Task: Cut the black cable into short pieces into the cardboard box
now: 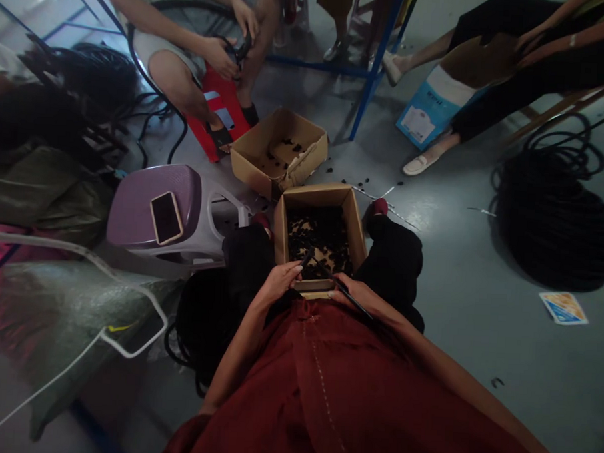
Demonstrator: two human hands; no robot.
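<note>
My left hand (281, 280) is closed round a small black piece (307, 257) over the near left corner of a cardboard box (356, 232). Just to its right, my right hand (350, 287) grips a thin dark tool (351, 297) whose narrow tip points toward the black piece. What kind of tool it is, I cannot make out. Many small black scraps (326, 231) lie inside the box, which stands between my feet.
Beyond it is a second cardboard box (249, 159). A purple-topped stool (133, 202) with a phone (166, 218) stands at left. Black coils (557, 217) lie at right. Two seated people are ahead, one's hands (234, 46) holding something black.
</note>
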